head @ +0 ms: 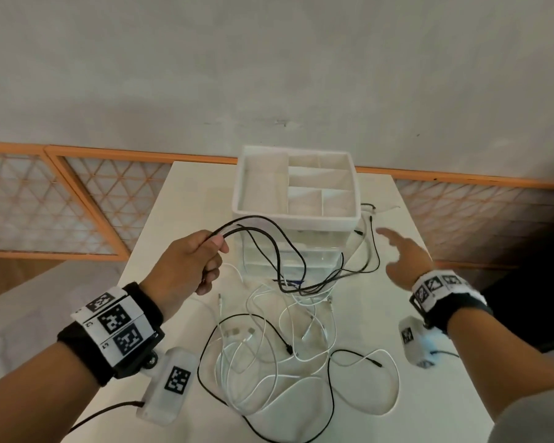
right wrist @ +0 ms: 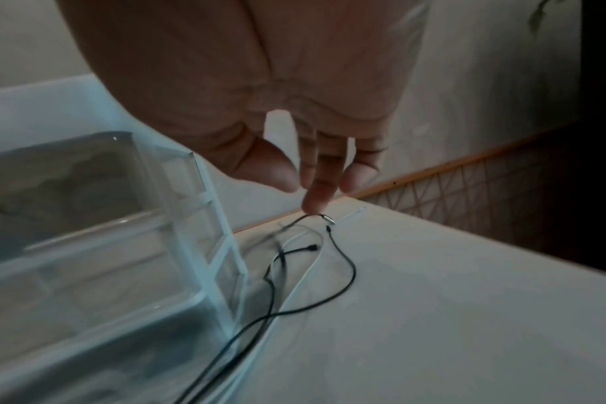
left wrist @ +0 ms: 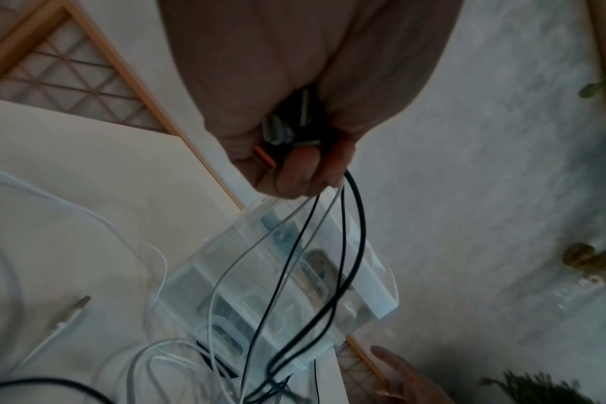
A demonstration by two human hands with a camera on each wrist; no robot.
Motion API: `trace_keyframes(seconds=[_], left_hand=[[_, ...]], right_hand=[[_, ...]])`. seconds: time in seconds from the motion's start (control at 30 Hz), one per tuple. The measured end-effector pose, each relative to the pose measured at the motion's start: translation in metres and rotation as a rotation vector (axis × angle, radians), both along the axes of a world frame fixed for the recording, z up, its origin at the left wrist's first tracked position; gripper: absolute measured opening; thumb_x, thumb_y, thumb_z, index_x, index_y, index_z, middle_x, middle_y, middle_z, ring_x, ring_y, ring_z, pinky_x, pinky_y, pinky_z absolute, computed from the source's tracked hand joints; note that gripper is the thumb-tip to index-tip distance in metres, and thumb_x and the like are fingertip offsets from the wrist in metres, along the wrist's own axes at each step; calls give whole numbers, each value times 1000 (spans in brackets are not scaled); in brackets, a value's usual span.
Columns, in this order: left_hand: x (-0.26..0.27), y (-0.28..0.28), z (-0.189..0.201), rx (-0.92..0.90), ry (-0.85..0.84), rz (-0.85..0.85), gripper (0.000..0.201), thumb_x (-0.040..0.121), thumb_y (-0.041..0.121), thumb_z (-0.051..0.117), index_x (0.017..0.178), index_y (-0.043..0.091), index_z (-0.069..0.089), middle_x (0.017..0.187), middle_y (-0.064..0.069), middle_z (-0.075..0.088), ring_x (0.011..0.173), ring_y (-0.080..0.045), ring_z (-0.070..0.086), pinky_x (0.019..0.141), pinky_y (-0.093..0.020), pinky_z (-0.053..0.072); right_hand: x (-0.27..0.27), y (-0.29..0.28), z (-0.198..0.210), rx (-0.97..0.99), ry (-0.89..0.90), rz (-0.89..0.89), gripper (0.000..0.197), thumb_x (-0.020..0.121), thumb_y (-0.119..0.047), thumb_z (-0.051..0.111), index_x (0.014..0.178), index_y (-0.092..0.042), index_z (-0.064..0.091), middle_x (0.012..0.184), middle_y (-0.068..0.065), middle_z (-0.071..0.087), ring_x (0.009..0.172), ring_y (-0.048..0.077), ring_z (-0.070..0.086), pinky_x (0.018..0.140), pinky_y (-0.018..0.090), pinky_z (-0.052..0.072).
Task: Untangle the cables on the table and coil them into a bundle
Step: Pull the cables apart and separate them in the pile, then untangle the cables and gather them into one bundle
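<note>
Running from the left hand (head: 186, 263) rightward past the drawer unit (head: 296, 199), several black and white cables (head: 279, 251) hang in long loops down to the table (head: 397, 314). The left hand is closed around these strands and their plugs. The right hand (head: 403, 257) is spread, fingers loosely extended above plug ends (right wrist: 324, 218) beside the drawer unit; contact cannot be told. More thin cables lie tangled near the front edge.
</note>
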State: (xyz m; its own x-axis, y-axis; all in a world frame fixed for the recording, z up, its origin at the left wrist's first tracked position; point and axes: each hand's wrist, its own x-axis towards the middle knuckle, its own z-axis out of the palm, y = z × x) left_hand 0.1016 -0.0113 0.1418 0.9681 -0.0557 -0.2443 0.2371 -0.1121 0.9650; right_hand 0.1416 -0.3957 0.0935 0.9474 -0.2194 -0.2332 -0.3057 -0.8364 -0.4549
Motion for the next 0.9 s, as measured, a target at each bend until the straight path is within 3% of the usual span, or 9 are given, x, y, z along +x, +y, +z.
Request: trace_keyframes(seconds=[0.07, 0.13, 0.23, 0.37, 0.5, 0.6, 0.7, 0.83, 0.9], left_hand=[[-4, -3, 2, 30, -20, -41, 29, 104, 26, 45, 87, 9, 61, 56, 5, 35, 51, -13, 33, 43, -22, 26], [-9, -14, 7, 61, -17, -123, 35, 103, 35, 45, 89, 8, 63, 55, 6, 31, 49, -12, 27, 46, -23, 22], [-18, -42, 22, 109, -84, -276, 47, 101, 44, 42, 88, 6, 67, 53, 6, 32, 46, -10, 27, 45, -21, 24], [-32, -61, 43, 267, -417, -464, 38, 96, 45, 45, 71, 29, 68, 51, 3, 39, 47, -10, 36, 50, -20, 33], [-39, -41, 50, 166, -386, -385, 40, 93, 48, 47, 82, 19, 73, 55, -1, 38, 52, -16, 35, 54, -22, 35], [-38, -18, 33, 321, -325, -447, 34, 96, 48, 53, 82, 23, 72, 58, 7, 46, 56, -10, 43, 58, -18, 38], [-42, -13, -1, 727, -156, -623, 29, 99, 33, 52, 81, 20, 71, 64, 9, 62, 49, 0, 51, 53, -13, 39], [-57, -23, -44, 830, 73, -525, 32, 96, 20, 53, 67, 10, 59, 68, 1, 70, 38, 3, 52, 43, -11, 35], [-61, -27, -58, 702, 195, -369, 26, 94, 14, 53, 69, 12, 61, 71, -3, 74, 47, -5, 60, 46, -18, 42]], right_hand=[[-18, 11, 3, -8, -72, -23, 68, 84, -8, 62, 143, -37, 43, 119, 9, 62, 89, 22, 57, 80, 30, 47], [-34, 37, 25, 211, -257, 27, 66, 83, -20, 74, 140, -37, 47, 91, 4, 66, 79, 18, 60, 85, 33, 51], [-62, 100, 75, 543, -305, 307, 71, 78, -35, 82, 138, -47, 44, 59, 3, 59, 53, 9, 52, 63, 19, 49], [-69, 134, 69, 339, -171, 514, 14, 87, -36, 73, 98, -29, 68, 50, -17, 56, 42, 5, 47, 50, 14, 35], [-44, 77, 44, 75, 144, 321, 29, 87, -46, 70, 74, -21, 66, 55, -8, 61, 42, 7, 52, 43, 21, 42], [-29, 35, 35, 99, -137, -24, 21, 87, -35, 70, 70, -28, 62, 66, 5, 72, 54, 19, 66, 51, 26, 51], [-25, 31, 22, 166, -405, -98, 10, 85, -26, 71, 91, -33, 67, 82, 0, 74, 79, 24, 70, 79, 35, 57], [-48, 52, -15, 109, -37, 79, 70, 87, -17, 73, 146, -31, 38, 123, 1, 67, 116, 29, 62, 101, 36, 47], [-69, 62, -32, 108, -17, 50, 72, 89, -16, 68, 149, -30, 31, 113, 0, 70, 110, 29, 64, 100, 38, 49]])
